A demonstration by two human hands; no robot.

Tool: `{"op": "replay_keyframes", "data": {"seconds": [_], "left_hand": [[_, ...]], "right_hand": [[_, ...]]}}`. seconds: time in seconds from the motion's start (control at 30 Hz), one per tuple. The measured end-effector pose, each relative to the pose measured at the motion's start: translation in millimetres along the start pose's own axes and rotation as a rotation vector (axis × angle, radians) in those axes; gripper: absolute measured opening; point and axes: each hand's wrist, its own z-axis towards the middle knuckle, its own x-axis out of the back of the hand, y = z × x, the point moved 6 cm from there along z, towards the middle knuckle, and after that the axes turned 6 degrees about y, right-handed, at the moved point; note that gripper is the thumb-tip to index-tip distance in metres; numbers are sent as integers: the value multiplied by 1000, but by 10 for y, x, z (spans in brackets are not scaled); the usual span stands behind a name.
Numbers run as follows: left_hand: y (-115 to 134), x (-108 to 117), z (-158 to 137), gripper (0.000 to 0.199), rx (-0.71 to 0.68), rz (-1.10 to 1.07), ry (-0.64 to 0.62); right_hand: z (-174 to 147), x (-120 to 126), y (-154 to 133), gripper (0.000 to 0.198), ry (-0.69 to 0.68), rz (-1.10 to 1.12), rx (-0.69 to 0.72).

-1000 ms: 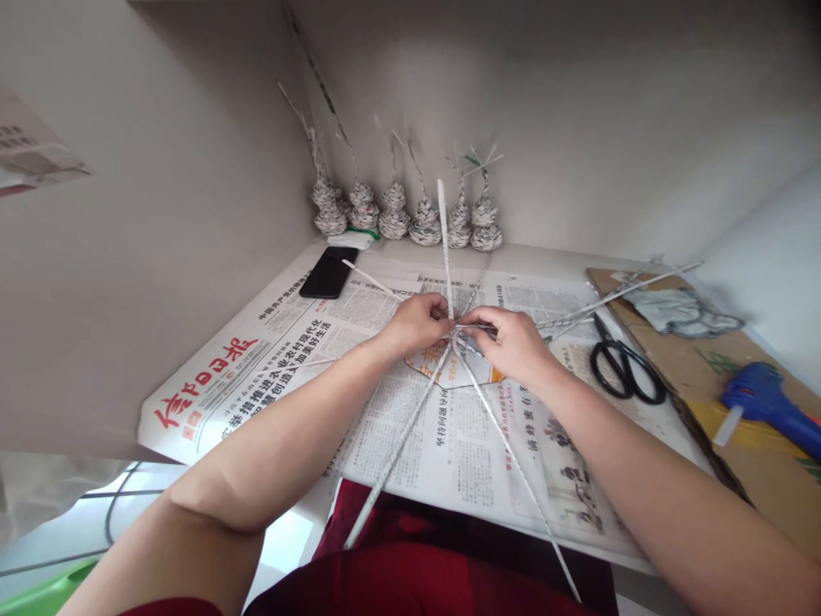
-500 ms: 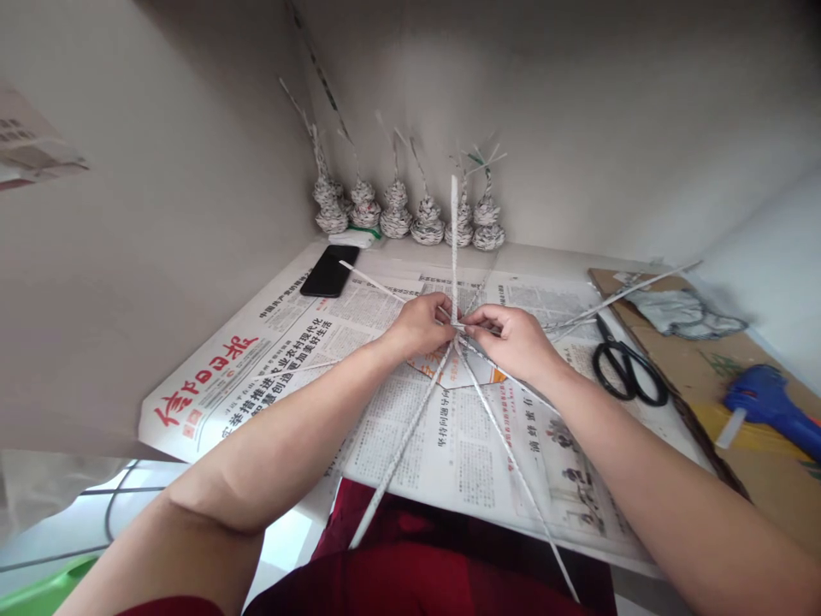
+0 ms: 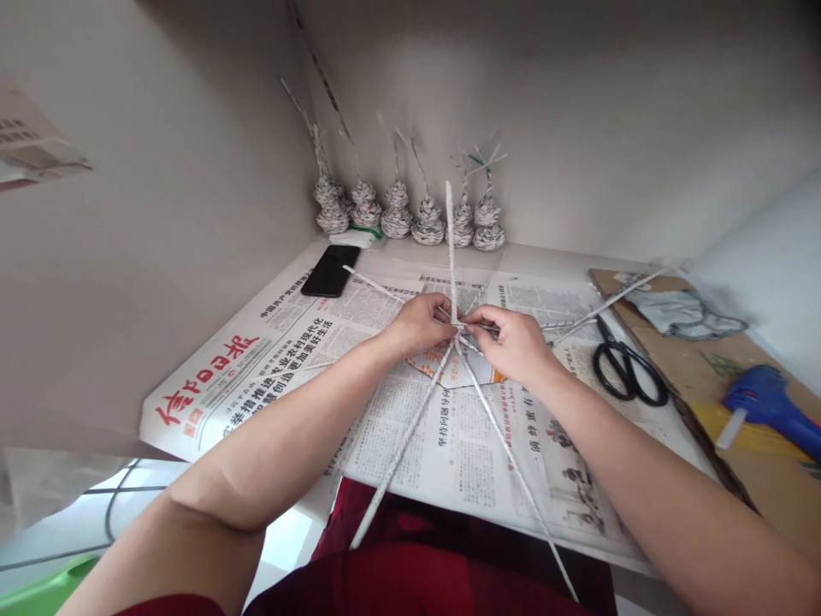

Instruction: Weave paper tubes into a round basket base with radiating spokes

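Observation:
Several thin rolled paper strips (image 3: 406, 434) spread out like spokes from a crossing point in front of me. At the left of that crossing, my left hand (image 3: 424, 323) pinches the strips with thumb and fingers. My right hand (image 3: 506, 340) is closed on a paper strip just right of the centre, its fingertips nearly touching the left ones. One strip stands up away from me, and two run down toward my lap. Beneath the crossing lies a piece of printed cardboard (image 3: 427, 368), partly covered by my hands and the strips.
Newspaper (image 3: 378, 428) covers the table. Several woven paper gourds (image 3: 396, 214) line the wall, near a black phone (image 3: 330, 270). On the right are black-handled scissors (image 3: 625, 368), a cardboard sheet (image 3: 699, 385), a grey cloth (image 3: 683, 313) and a blue glue gun (image 3: 770, 402).
The upright strip has tilted slightly left. The long strip at the right has swung a little, and one strip by my right wrist has shifted out of sight. Both hands stay at the crossing.

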Motion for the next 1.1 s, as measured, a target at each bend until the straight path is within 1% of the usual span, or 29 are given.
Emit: {"op": "replay_keyframes", "data": {"seconds": [0.13,0.3,0.4,0.53,0.73,0.83,0.97,1.1], "left_hand": [[48,21,12,15,-146,172,67],[49,20,-2,16,-142,290,140],[57,27,-11,19,-157,304,171],[38,42,-2,19,-134,258,150],[-34,30,11,21,-38,71,74],[-50,9,7,21,-1,5,46],[-42,-4,0,22,30,-49,29],[-42,-3,-4,16,54,-92,44]], "right_hand": [[12,-23,53,14,-21,93,-106],[14,-96,104,16,-43,189,-179],[13,-134,119,15,-38,248,-185],[8,-155,146,13,-37,247,-182],[6,-118,128,13,-25,100,-87],[4,-102,108,14,-23,52,-63],[6,-78,67,15,-13,33,-22],[8,-64,61,15,0,34,-2]]}}
